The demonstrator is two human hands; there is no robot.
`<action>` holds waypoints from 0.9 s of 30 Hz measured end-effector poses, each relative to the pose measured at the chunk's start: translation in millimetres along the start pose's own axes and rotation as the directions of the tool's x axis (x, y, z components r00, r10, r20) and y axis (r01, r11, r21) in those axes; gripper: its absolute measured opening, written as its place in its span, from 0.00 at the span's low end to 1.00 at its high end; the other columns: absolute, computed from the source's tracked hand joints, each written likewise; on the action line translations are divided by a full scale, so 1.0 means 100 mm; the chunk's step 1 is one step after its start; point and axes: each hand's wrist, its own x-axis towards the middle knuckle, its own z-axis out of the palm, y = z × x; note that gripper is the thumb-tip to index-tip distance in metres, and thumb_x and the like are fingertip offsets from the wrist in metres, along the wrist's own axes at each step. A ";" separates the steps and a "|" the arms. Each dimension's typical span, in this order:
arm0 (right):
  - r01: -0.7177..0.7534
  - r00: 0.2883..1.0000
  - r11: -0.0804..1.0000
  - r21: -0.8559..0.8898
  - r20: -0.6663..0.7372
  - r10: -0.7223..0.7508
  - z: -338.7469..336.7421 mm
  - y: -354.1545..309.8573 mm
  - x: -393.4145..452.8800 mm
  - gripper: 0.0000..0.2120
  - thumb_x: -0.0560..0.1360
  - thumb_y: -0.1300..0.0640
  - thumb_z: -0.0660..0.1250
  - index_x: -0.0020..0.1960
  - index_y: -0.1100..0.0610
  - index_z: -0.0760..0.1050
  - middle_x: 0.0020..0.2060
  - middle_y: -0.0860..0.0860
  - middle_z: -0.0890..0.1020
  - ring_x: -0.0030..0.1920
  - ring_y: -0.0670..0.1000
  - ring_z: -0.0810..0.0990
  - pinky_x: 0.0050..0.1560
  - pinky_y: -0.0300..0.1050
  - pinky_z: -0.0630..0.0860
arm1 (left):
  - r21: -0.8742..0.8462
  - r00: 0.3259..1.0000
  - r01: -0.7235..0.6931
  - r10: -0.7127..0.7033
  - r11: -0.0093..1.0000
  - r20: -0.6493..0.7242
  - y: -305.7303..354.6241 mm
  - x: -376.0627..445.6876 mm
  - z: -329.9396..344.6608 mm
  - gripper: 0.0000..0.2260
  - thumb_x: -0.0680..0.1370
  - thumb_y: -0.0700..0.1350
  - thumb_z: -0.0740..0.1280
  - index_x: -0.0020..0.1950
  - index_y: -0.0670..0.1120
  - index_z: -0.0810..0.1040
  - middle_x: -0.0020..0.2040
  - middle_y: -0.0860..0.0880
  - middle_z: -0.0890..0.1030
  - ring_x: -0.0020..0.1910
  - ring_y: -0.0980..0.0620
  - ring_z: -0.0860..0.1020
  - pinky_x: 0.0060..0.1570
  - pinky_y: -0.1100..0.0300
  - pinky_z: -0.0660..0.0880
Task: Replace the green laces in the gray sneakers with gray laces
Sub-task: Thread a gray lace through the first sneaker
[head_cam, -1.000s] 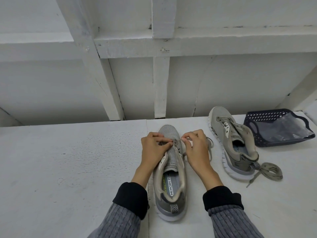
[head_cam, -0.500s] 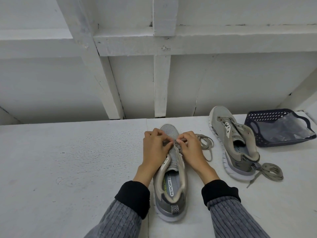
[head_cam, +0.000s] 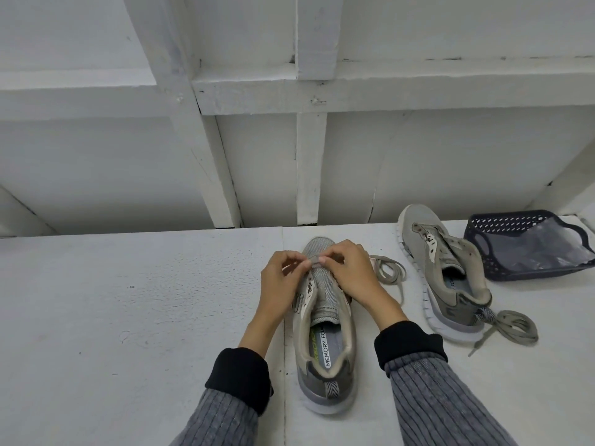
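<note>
A gray sneaker (head_cam: 325,333) stands in front of me on the white table (head_cam: 128,317), toe pointing away. My left hand (head_cam: 280,284) and my right hand (head_cam: 354,275) meet over its front eyelets, and both pinch a gray lace (head_cam: 315,261) that lies across the shoe there. The rest of that lace trails in loops (head_cam: 388,272) to the right of the shoe. A second gray sneaker (head_cam: 444,275), unlaced, lies further right. Behind its heel sits a loose bundled lace (head_cam: 512,326).
A dark blue perforated basket (head_cam: 502,230) holding a clear plastic bag (head_cam: 544,249) stands at the far right of the table. A white wall with wooden beams (head_cam: 309,169) rises right behind the table's back edge.
Both hands moved forward toward the shoe's toe and now hold the lace stretched across the front eyelets. The loose lace loops shifted a little on the right.
</note>
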 end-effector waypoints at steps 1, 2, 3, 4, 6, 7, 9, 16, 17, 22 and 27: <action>-0.020 0.999 0.999 0.039 -0.048 0.022 -0.03 -0.04 0.00 0.03 0.76 0.56 0.69 0.44 0.52 0.82 0.41 0.48 0.80 0.46 0.49 0.77 0.48 0.44 0.71 | 0.008 1.000 -0.020 0.020 1.000 0.003 -0.02 -0.02 0.01 0.07 0.74 0.43 0.75 0.48 0.51 0.80 0.49 0.50 0.81 0.51 0.56 0.80 0.53 0.64 0.76; -0.032 0.994 0.994 0.105 -0.097 0.043 -0.08 -0.11 0.00 0.04 0.76 0.58 0.69 0.42 0.54 0.80 0.40 0.47 0.81 0.44 0.47 0.78 0.47 0.41 0.70 | 0.035 0.999 -0.039 0.039 0.999 0.003 -0.04 -0.04 0.02 0.08 0.73 0.44 0.76 0.48 0.52 0.80 0.50 0.51 0.81 0.52 0.57 0.80 0.55 0.65 0.76; -0.028 0.989 0.982 0.187 -0.140 0.055 -0.14 -0.17 -0.01 0.06 0.76 0.60 0.68 0.41 0.53 0.79 0.39 0.47 0.82 0.42 0.46 0.79 0.46 0.39 0.71 | 0.074 0.998 -0.064 0.064 0.995 0.003 -0.06 -0.05 0.03 0.08 0.72 0.45 0.77 0.49 0.52 0.81 0.50 0.52 0.81 0.52 0.57 0.79 0.55 0.65 0.75; -0.003 0.983 0.959 0.285 -0.173 0.055 -0.21 -0.26 -0.02 0.08 0.77 0.61 0.67 0.40 0.53 0.78 0.39 0.47 0.83 0.43 0.45 0.81 0.47 0.39 0.73 | 0.107 0.996 -0.084 0.084 0.991 0.000 -0.06 -0.07 0.04 0.09 0.72 0.46 0.77 0.50 0.52 0.82 0.50 0.53 0.81 0.52 0.59 0.79 0.55 0.66 0.75; 0.071 0.977 0.871 0.485 -0.210 0.037 -0.34 -0.44 -0.02 0.09 0.78 0.63 0.65 0.41 0.53 0.77 0.39 0.49 0.84 0.42 0.46 0.82 0.49 0.41 0.78 | 0.174 0.994 -0.104 0.109 0.979 -0.018 -0.06 -0.07 0.06 0.09 0.72 0.46 0.77 0.51 0.50 0.83 0.50 0.54 0.80 0.52 0.60 0.78 0.55 0.67 0.74; 0.106 0.974 0.835 0.540 -0.227 0.023 -0.40 -0.50 -0.01 0.09 0.78 0.64 0.64 0.42 0.54 0.76 0.38 0.50 0.83 0.40 0.46 0.82 0.48 0.41 0.79 | 0.202 0.994 -0.104 0.111 0.974 -0.022 -0.04 -0.07 0.07 0.10 0.72 0.47 0.77 0.51 0.49 0.84 0.50 0.55 0.80 0.52 0.60 0.78 0.55 0.68 0.74; 0.146 0.967 0.838 0.526 -0.253 -0.010 -0.47 -0.56 0.00 0.08 0.79 0.63 0.64 0.42 0.54 0.76 0.35 0.49 0.82 0.35 0.44 0.79 0.42 0.41 0.78 | 0.254 0.997 -0.063 0.073 0.965 -0.030 0.03 -0.07 0.07 0.09 0.71 0.48 0.77 0.50 0.51 0.84 0.49 0.56 0.81 0.52 0.59 0.79 0.52 0.67 0.75; -0.070 0.981 0.969 0.235 -0.160 0.110 -0.14 -0.17 -0.12 0.04 0.76 0.58 0.69 0.43 0.54 0.80 0.28 0.48 0.78 0.29 0.43 0.74 0.35 0.37 0.72 | 0.478 0.974 0.197 -0.227 0.856 0.005 0.34 -0.01 -0.02 0.14 0.68 0.57 0.75 0.50 0.54 0.82 0.43 0.57 0.82 0.42 0.56 0.81 0.47 0.58 0.77; -0.079 0.983 0.975 0.207 -0.144 0.110 -0.09 -0.14 -0.15 0.03 0.76 0.58 0.69 0.43 0.54 0.81 0.27 0.46 0.76 0.29 0.42 0.72 0.33 0.34 0.68 | 0.452 0.971 0.205 -0.238 0.868 0.017 0.35 -0.01 -0.05 0.12 0.69 0.54 0.75 0.49 0.51 0.83 0.40 0.55 0.83 0.39 0.57 0.81 0.45 0.60 0.78; -0.077 0.996 0.990 0.114 -0.041 0.082 0.00 -0.11 -0.18 0.02 0.73 0.58 0.72 0.43 0.55 0.83 0.27 0.38 0.77 0.31 0.38 0.74 0.36 0.31 0.66 | 0.336 0.965 0.223 -0.256 0.915 0.057 0.37 0.01 -0.17 0.04 0.73 0.44 0.73 0.38 0.49 0.84 0.31 0.51 0.82 0.26 0.67 0.76 0.29 0.76 0.69; -0.041 0.999 0.987 -0.158 0.004 0.042 0.01 -0.10 -0.12 0.04 0.74 0.52 0.71 0.43 0.51 0.82 0.43 0.46 0.73 0.47 0.46 0.74 0.44 0.42 0.69 | 0.306 0.958 0.240 -0.276 0.921 0.082 0.33 0.03 -0.21 0.04 0.74 0.44 0.72 0.40 0.50 0.85 0.33 0.50 0.83 0.27 0.67 0.76 0.32 0.74 0.71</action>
